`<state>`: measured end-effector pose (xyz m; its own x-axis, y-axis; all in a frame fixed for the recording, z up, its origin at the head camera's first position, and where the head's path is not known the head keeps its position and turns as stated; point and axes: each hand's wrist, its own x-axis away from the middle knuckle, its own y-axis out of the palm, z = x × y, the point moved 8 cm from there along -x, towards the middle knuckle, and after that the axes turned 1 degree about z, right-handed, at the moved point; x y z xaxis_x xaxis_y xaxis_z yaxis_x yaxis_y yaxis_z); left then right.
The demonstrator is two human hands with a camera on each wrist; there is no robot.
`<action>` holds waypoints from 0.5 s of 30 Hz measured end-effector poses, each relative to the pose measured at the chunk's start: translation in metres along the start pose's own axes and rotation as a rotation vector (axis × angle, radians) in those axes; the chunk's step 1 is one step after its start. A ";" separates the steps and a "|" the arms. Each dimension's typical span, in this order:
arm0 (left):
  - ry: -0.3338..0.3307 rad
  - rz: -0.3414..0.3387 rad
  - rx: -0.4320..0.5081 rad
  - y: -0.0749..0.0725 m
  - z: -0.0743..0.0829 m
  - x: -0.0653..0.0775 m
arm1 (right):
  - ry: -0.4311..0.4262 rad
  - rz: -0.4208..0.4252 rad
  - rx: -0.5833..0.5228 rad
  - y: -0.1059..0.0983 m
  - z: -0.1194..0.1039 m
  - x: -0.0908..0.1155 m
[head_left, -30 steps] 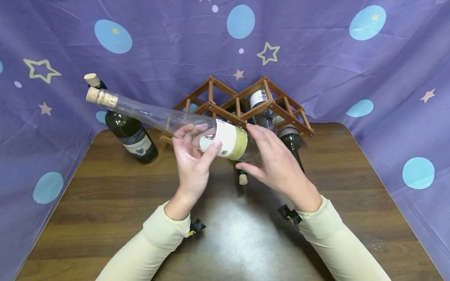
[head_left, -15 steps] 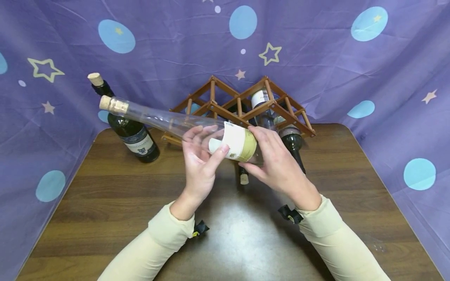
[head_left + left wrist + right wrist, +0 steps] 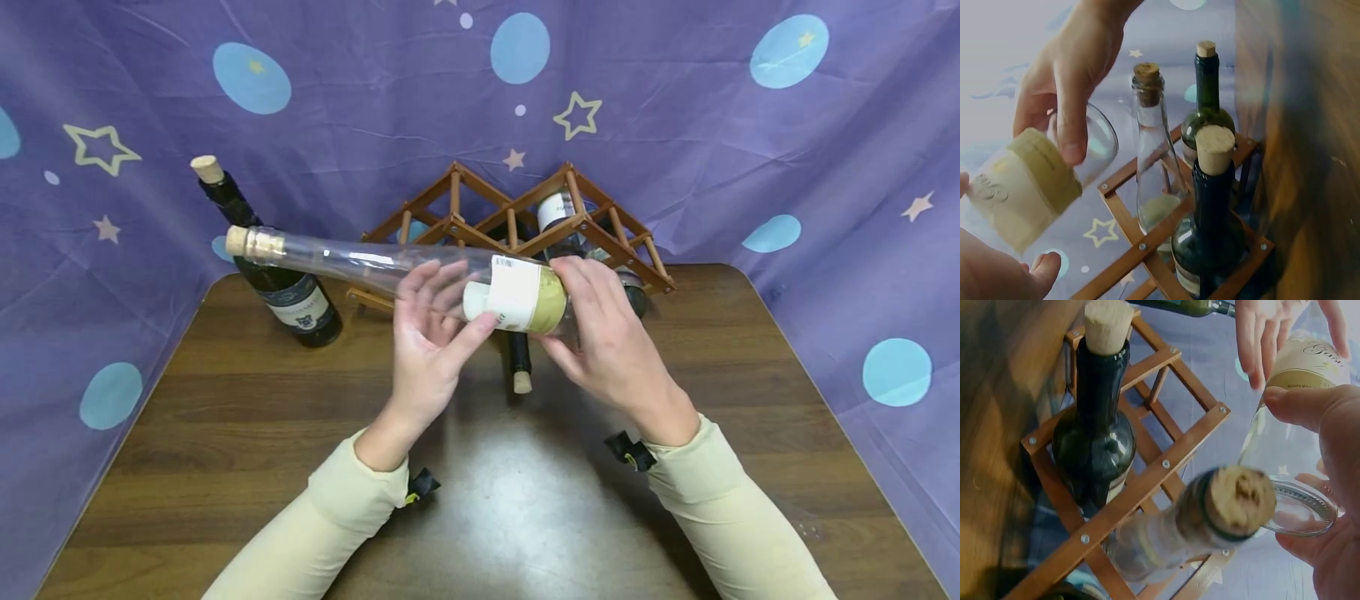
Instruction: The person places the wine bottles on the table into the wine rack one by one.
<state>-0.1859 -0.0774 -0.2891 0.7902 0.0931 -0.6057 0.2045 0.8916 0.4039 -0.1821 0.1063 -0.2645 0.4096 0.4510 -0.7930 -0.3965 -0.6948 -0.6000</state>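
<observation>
Two hands grip one clear bottle, held up off the wooden table and in front of the wooden rack in the head view. The bottle lies almost level across the grip, its cork pointing to the person's left and its base to the right.

The right hand clasps the base end, with fingers along the upper side and the thumb on the lower side. In the right wrist view that thumb reaches the gold band of the label, and the round glass base shows between thumb and fingers.

The left hand cradles the body of the bottle: its thumb tip meets the white part of the label, while the fingers pass behind and show through the glass. The long neck runs free beyond this hand, its corked end overlapping a dark bottle that stands on the table; whether they touch cannot be told.

From the rack's front juts a black bottle neck with its own cork, below the held label, and a white-labelled bottle rests inside.
</observation>
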 end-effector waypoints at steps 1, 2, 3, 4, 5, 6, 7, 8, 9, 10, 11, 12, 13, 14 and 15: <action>0.001 -0.002 -0.018 -0.002 0.000 0.000 | -0.004 0.005 0.011 -0.002 0.001 0.000; 0.005 -0.003 -0.037 -0.005 0.001 0.000 | -0.008 0.012 0.021 -0.004 0.002 0.001; 0.010 -0.003 -0.054 -0.008 0.002 0.000 | -0.010 0.021 0.028 -0.006 0.003 0.001; 0.016 -0.003 -0.068 -0.011 0.003 0.000 | -0.013 0.027 0.037 -0.008 0.004 0.002; 0.020 0.001 -0.081 -0.015 0.004 0.000 | -0.015 0.035 0.044 -0.010 0.005 0.002; 0.024 0.006 -0.093 -0.019 0.005 0.000 | -0.017 0.042 0.051 -0.012 0.006 0.003; 0.027 0.014 -0.100 -0.023 0.006 0.000 | -0.020 0.049 0.055 -0.015 0.008 0.004; 0.033 0.019 -0.106 -0.027 0.008 0.000 | -0.022 0.054 0.062 -0.017 0.009 0.004; 0.038 0.025 -0.113 -0.031 0.010 0.000 | -0.025 0.060 0.067 -0.019 0.010 0.005; 0.044 0.031 -0.116 -0.035 0.011 -0.001 | -0.026 0.063 0.073 -0.021 0.012 0.006; 0.052 0.038 -0.120 -0.038 0.013 -0.001 | -0.027 0.068 0.077 -0.023 0.013 0.007; 0.062 0.044 -0.125 -0.041 0.015 -0.002 | -0.028 0.072 0.081 -0.025 0.014 0.008; 0.073 0.052 -0.127 -0.045 0.017 -0.002 | -0.030 0.075 0.086 -0.027 0.015 0.009; 0.085 0.059 -0.132 -0.048 0.019 -0.003 | -0.031 0.077 0.090 -0.028 0.017 0.010; 0.097 0.067 -0.136 -0.051 0.022 -0.003 | -0.032 0.080 0.095 -0.030 0.018 0.011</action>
<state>-0.1862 -0.1327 -0.2928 0.7383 0.1908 -0.6469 0.0679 0.9332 0.3528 -0.1804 0.1417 -0.2570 0.3479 0.4150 -0.8407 -0.5035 -0.6737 -0.5409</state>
